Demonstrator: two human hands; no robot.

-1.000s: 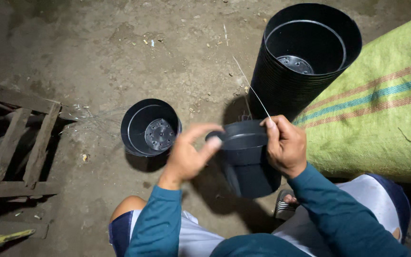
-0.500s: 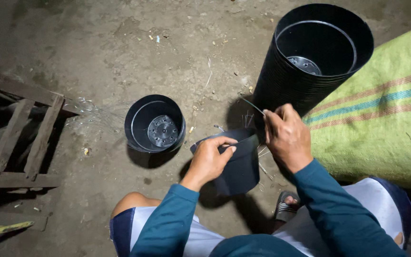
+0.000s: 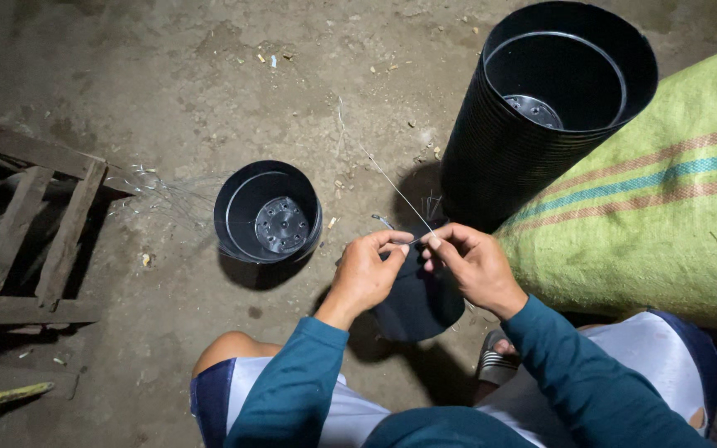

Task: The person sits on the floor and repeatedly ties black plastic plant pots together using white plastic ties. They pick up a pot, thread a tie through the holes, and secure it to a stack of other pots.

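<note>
A small pot [image 3: 418, 303] lay between the left hand [image 3: 367, 274] and right hand [image 3: 470, 264], near the ground's [image 3: 168, 75] front edge. A single pot [image 3: 269, 212] stood to their left, a wooden frame [image 3: 31, 228] at the left edge. The stack of pots [image 3: 541, 116] leaned behind on a woven sack [image 3: 665, 216] at right.

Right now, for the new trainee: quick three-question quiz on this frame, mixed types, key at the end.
1. True or false: both hands pinch a thin wire above a black pot.
2. What stands right of the hands? A) a tall stack of black pots B) a bucket of water C) a red crate
3. What lies on the ground left of the hands, open side up?

Key:
1. True: the left hand and right hand meet on it.
2. A, the stack of pots, against a green woven sack.
3. A single black pot.
</note>
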